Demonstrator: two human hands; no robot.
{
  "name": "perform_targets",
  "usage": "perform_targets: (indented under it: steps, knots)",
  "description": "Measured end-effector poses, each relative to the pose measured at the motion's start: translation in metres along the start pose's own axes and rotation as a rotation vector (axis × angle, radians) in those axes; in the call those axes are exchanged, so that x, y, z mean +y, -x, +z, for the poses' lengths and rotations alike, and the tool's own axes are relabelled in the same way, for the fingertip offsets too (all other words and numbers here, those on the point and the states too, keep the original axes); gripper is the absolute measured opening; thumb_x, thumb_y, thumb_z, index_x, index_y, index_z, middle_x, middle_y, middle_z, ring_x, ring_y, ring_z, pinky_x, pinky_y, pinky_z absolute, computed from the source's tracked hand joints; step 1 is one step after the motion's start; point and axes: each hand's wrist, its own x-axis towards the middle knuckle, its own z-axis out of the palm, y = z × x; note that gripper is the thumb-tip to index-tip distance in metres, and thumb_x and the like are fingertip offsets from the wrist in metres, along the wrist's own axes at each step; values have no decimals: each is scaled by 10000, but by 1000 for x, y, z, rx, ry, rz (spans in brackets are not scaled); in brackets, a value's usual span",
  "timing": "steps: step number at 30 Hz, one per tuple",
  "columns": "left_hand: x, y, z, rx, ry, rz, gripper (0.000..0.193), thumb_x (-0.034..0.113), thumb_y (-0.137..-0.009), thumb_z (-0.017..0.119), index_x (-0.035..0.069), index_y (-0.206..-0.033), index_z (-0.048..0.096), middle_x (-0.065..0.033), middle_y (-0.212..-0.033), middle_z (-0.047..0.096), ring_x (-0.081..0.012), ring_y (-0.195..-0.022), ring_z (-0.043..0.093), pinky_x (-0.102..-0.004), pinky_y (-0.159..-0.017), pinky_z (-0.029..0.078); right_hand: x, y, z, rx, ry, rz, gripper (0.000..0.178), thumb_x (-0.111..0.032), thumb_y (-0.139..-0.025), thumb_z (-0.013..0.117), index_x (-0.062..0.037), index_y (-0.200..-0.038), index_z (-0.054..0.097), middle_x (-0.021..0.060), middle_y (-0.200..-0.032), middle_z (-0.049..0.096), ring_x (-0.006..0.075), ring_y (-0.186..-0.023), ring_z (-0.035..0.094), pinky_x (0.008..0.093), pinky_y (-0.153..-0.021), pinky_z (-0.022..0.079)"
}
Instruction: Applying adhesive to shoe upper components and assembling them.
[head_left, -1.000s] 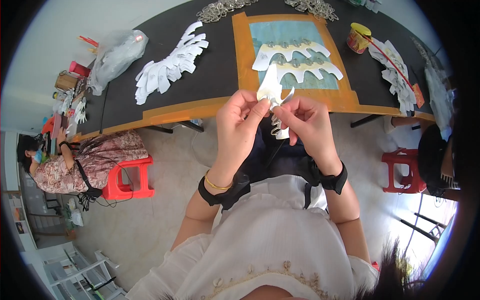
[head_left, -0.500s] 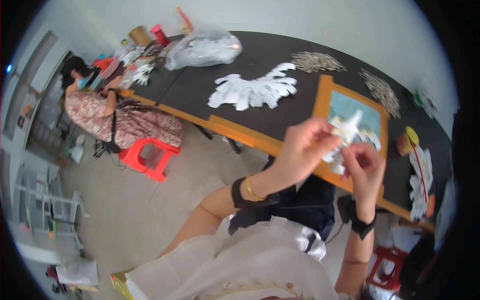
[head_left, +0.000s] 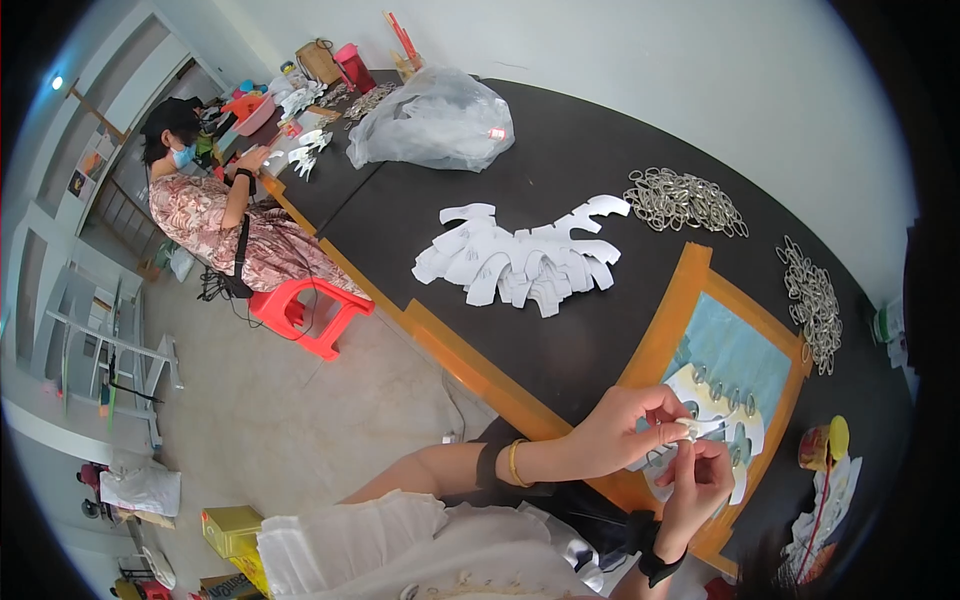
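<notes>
Between my two hands is a small white paper cutout, held above the teal mat. The thumb and fingertips of my left hand pinch its near end. My right hand closes on it from just below, fingertips touching those of the left. Under and behind them lies a white card with oval metal rings set along it in a row. My fingers hide part of the cutout and the card.
Orange tape borders the mat. Stacked white cutouts lie to the left. Two heaps of metal rings lie farther back, near a plastic bag. A yellow-lidded tub stands at right. At far left a person sits on a red stool.
My view has shifted, so the table sits lower and farther right. The white cutout, upright and blurred before, now lies flatter between my fingers, close over the ringed card.
</notes>
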Motion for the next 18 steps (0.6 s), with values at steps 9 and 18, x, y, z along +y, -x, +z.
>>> perform_targets:
  steps: [9, 18]
  knots:
    - [-2, 12, 17, 29, -62, 96, 176, 145, -845, 648, -2, -939, 624, -60, -775, 652, -94, -738, 610, -236, -659, 471, 4, 16, -15, 55, -24, -61, 102, -23, -813, 643, 6, -769, 556, 20, -623, 560, 57, -491, 523, 177, -435, 410]
    - [-6, 58, 16, 105, 307, 59, 120, 67, -883, 597, -19, -951, 547, -48, -911, 621, -70, -847, 561, -214, -768, 444, -15, 50, 2, -92, -187, 86, 106, -76, -835, 648, 13, -809, 597, 1, -631, 578, 44, -522, 523, 168, -458, 403]
